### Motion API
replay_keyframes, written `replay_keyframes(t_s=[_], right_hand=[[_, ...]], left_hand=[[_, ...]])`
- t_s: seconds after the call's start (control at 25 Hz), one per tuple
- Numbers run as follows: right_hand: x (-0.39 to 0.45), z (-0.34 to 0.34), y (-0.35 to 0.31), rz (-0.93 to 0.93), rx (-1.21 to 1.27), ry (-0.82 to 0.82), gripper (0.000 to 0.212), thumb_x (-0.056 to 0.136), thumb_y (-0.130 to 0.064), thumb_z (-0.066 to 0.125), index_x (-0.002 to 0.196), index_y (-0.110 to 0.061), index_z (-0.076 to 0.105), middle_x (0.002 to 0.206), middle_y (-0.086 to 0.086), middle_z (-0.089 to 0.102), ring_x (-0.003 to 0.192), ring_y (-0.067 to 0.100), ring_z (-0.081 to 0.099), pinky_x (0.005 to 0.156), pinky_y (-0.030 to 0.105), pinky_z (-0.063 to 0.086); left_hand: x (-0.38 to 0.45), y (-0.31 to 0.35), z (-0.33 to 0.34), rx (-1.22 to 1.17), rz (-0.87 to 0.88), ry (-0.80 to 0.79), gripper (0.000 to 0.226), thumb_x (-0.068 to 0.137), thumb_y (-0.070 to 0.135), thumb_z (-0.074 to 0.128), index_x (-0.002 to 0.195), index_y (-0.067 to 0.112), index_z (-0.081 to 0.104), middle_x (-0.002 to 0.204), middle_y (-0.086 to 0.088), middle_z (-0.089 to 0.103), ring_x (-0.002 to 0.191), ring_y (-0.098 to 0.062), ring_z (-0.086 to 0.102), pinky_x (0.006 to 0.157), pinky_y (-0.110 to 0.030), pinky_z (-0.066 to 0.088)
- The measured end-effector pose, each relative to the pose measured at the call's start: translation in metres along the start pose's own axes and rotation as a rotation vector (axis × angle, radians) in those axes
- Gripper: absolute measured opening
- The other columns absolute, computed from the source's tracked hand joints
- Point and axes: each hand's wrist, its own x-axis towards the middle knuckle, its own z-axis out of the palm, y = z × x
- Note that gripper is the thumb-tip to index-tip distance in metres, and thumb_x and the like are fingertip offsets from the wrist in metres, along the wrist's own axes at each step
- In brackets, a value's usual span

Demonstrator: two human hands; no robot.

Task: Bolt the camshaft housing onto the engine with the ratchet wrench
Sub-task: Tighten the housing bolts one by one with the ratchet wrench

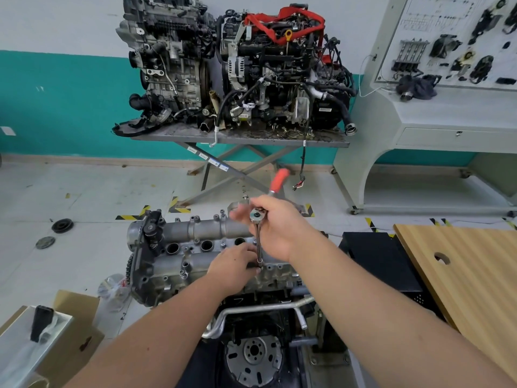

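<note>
Camshaft housing [195,242] sits atop the engine [212,278], left of both hands. Left hand [233,268] pinches the extension's lower end at the housing's near edge. Right hand [277,228], just above it, grips the ratchet wrench [258,219] head, red handle pointing away.

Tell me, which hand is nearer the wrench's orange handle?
The right hand. It grips the ratchet wrench at its head, just below the orange handle. The left hand is lower, at the socket end on the camshaft housing.
</note>
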Motion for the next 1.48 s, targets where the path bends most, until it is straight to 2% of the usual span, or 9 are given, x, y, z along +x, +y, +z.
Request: replay_keyframes(t_s=[0.12,0.32,0.48,0.68,0.84,0.96,1.08,1.16,1.48], right_hand=[[0.007,-0.004,0.016,-0.187,0.343,0.239,0.021,0.101,-0.017,0.055,0.080,-0.014,0.057,0.070,0.001,0.068,0.074,0.017,0.067,0.064,0.032,0.058],[0.006,-0.026,0.049,-0.760,-0.566,0.307,0.023,0.098,-0.043,0.055,0.115,-0.057,0.060,0.130,-0.019,0.056,0.118,-0.006,0.053,0.101,0.026,0.046],[0.017,-0.044,0.046,-1.363,-1.338,0.217,0.037,0.081,0.005,0.064,0.112,-0.011,0.075,0.117,0.008,0.068,0.109,0.031,0.060,0.088,0.047,0.051],[0.008,-0.041,0.014,-1.222,-1.832,0.030,0.049,0.097,-0.035,0.044,0.138,-0.010,0.057,0.105,0.008,0.063,0.096,0.029,0.057,0.083,0.042,0.046],[0.006,-0.034,-0.014,-0.948,-1.996,-0.059,0.042,0.106,-0.038,0.033,0.135,-0.018,0.056,0.099,0.005,0.064,0.087,0.026,0.060,0.071,0.039,0.047],[0.005,-0.016,-0.017,-0.480,-1.541,0.006,0.028,0.103,-0.028,0.041,0.081,-0.018,0.054,0.071,0.002,0.065,0.071,0.025,0.064,0.057,0.030,0.042],[0.002,-0.007,-0.009,-0.007,-0.378,0.026,0.025,0.098,-0.007,0.049,0.073,-0.010,0.053,0.062,0.004,0.061,0.065,0.022,0.068,0.054,0.022,0.047],[0.002,-0.012,-0.001,0.027,0.042,0.063,0.026,0.100,-0.010,0.051,0.074,-0.013,0.053,0.067,-0.002,0.061,0.071,0.015,0.069,0.064,0.023,0.042],[0.003,-0.003,0.019,-0.217,-0.138,0.131,0.037,0.102,-0.022,0.055,0.067,-0.023,0.067,0.063,-0.004,0.065,0.076,0.020,0.061,0.076,0.036,0.047]], left_hand=[[0.000,0.000,-0.001,-0.007,0.025,-0.002,0.023,0.094,0.031,0.062,0.113,0.022,0.072,0.132,0.016,0.052,0.117,-0.017,0.053,0.098,-0.037,0.043],[-0.001,0.001,-0.002,-0.004,0.046,0.015,0.022,0.094,0.030,0.064,0.112,0.021,0.072,0.130,0.017,0.053,0.116,-0.016,0.053,0.097,-0.036,0.044],[-0.001,0.001,-0.003,-0.037,0.118,0.027,0.033,0.091,0.027,0.068,0.123,0.019,0.065,0.128,0.012,0.060,0.118,-0.015,0.056,0.099,-0.036,0.044],[0.000,0.002,-0.003,0.013,0.019,0.016,0.021,0.092,0.030,0.062,0.109,0.022,0.072,0.125,0.013,0.058,0.114,-0.017,0.056,0.093,-0.039,0.048],[0.001,-0.001,0.001,-0.005,0.034,0.023,0.018,0.091,0.030,0.065,0.103,0.020,0.073,0.126,0.016,0.056,0.113,-0.015,0.055,0.094,-0.036,0.045],[0.001,-0.003,0.003,-0.023,0.037,0.038,0.017,0.091,0.030,0.065,0.101,0.019,0.073,0.124,0.017,0.056,0.111,-0.016,0.055,0.093,-0.035,0.045],[0.001,-0.001,0.003,-0.001,0.035,0.037,0.019,0.092,0.032,0.064,0.104,0.020,0.073,0.125,0.017,0.055,0.112,-0.014,0.054,0.093,-0.033,0.043],[0.002,0.000,0.002,0.009,0.035,0.039,0.020,0.092,0.032,0.063,0.106,0.020,0.072,0.127,0.016,0.054,0.114,-0.015,0.052,0.093,-0.033,0.042],[0.000,0.001,0.001,-0.008,0.019,0.039,0.021,0.093,0.032,0.062,0.108,0.022,0.072,0.121,0.012,0.055,0.112,-0.019,0.053,0.094,-0.037,0.044]])
